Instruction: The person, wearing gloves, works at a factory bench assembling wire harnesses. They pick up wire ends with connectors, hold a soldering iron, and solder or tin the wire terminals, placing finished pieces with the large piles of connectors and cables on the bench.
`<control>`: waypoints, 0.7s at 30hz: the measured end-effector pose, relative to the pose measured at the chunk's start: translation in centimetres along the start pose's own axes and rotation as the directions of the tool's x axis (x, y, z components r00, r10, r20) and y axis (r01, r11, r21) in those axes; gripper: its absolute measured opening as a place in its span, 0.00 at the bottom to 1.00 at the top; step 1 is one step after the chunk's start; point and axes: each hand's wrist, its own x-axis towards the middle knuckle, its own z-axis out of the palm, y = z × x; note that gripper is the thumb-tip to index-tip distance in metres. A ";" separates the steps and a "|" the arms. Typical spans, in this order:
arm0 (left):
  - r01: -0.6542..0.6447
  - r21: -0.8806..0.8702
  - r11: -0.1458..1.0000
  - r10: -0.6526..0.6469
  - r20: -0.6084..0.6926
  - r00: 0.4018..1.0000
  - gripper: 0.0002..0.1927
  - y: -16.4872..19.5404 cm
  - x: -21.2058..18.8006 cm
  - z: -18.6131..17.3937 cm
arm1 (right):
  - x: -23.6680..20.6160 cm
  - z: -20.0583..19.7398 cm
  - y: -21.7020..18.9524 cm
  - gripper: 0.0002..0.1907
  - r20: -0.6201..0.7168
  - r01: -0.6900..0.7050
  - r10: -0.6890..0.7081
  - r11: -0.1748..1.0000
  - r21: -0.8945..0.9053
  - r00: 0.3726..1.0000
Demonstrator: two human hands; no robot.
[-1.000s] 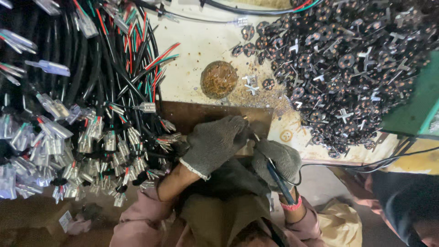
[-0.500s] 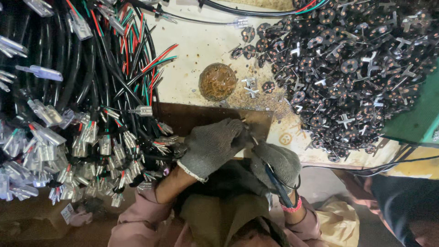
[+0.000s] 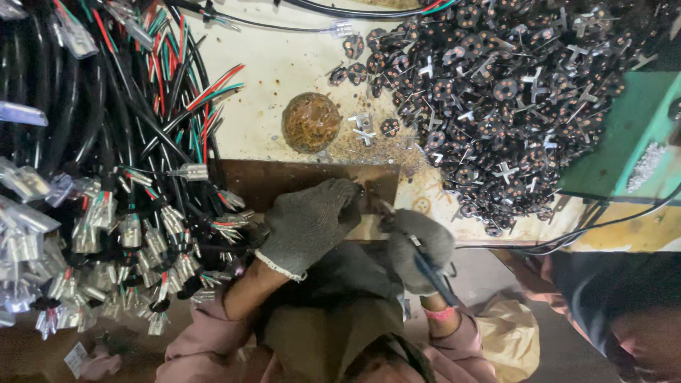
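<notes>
A: Left grey knitted glove?
B: Grip pinched on a small metal part, hardly visible, over the brown board.
A: Right glove?
B: Closed around a blue-handled tool, tip pointing left toward that part, just beside it.

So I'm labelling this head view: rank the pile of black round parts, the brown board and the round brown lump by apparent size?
1. Pile of black round parts
2. Brown board, partly hidden by the gloved hands
3. Round brown lump
</notes>
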 end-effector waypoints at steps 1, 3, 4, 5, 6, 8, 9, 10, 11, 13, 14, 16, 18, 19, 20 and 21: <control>-0.002 0.014 1.000 0.002 -0.029 1.000 0.05 0.1 -0.1 -0.1 | -0.4 -0.1 0.0 0.10 -0.076 -0.177 0.184 0.980 0.090 0.980; 0.027 -0.018 0.999 -0.027 -0.021 0.999 0.05 0.2 -0.3 -0.6 | -1.1 -0.5 -0.3 0.07 -0.270 -0.173 0.186 0.982 0.071 0.945; 0.039 -0.033 0.999 -0.039 -0.020 0.999 0.05 0.3 -0.5 -0.8 | -1.6 -0.8 -0.6 0.07 -0.338 -0.172 0.187 0.982 0.075 0.922; 0.054 -0.038 0.998 -0.056 -0.039 0.998 0.05 0.4 -0.7 -1.1 | -1.8 -0.9 -0.7 0.07 -0.356 -0.148 0.169 0.985 0.084 0.919; 0.076 -0.046 0.996 -0.078 -0.055 0.995 0.05 0.5 -0.9 -1.3 | -2.0 -0.8 -0.8 0.07 -0.366 -0.105 0.127 0.991 0.081 0.922; 0.097 -0.039 0.994 -0.098 -0.031 0.995 0.05 0.7 -1.2 -1.5 | -1.9 -0.6 -0.7 0.08 -0.244 -0.064 0.064 0.998 0.006 0.968; 0.093 -0.024 0.995 -0.093 -0.006 0.996 0.05 0.9 -1.2 -1.5 | -1.7 -0.3 -0.4 0.09 -0.136 -0.035 0.025 0.997 -0.074 0.990; 0.097 -0.013 0.995 -0.097 0.013 0.995 0.05 0.9 -1.2 -1.5 | -1.4 -0.2 -0.1 0.10 -0.054 -0.012 0.004 0.990 -0.142 0.999; 0.102 -0.035 0.994 -0.101 0.015 0.995 0.05 1.0 -1.2 -1.4 | -1.1 -0.1 0.0 0.11 -0.094 -0.098 0.092 0.993 -0.058 0.991; 0.098 -0.064 0.993 -0.097 0.018 0.995 0.06 1.1 -0.9 -1.2 | -1.0 -0.2 0.1 0.13 -0.159 -0.276 0.303 0.946 0.168 0.940; 0.090 -0.053 0.995 -0.091 -0.008 0.996 0.06 1.1 -0.8 -1.1 | -1.1 -0.5 -0.2 0.14 -0.076 -0.322 0.379 0.862 0.391 0.922; 0.090 -0.055 0.994 -0.091 -0.027 0.995 0.05 1.2 -0.4 -0.9 | -1.7 -1.1 -0.8 0.15 0.105 -0.334 0.425 0.512 0.791 0.899; 0.128 -0.015 0.992 -0.127 0.071 0.989 0.06 1.4 0.0 -0.6 | -2.2 -1.0 -0.7 0.14 -0.121 0.075 -0.065 0.994 0.083 0.991; 0.165 -0.007 0.986 -0.163 0.118 0.979 0.07 1.6 0.1 -0.4 | -2.3 -0.7 -0.3 0.14 -0.027 0.284 -0.311 0.896 -0.341 0.950; 0.165 -0.016 0.986 -0.162 0.114 0.980 0.06 1.7 0.2 -0.3 | -2.7 -1.1 -0.3 0.12 -0.113 0.163 -0.180 0.976 -0.147 0.977; 0.161 -0.016 0.987 -0.159 0.099 0.982 0.06 1.8 0.4 -0.1 | -2.8 -1.1 0.2 0.09 -0.167 0.050 -0.036 0.996 0.074 0.985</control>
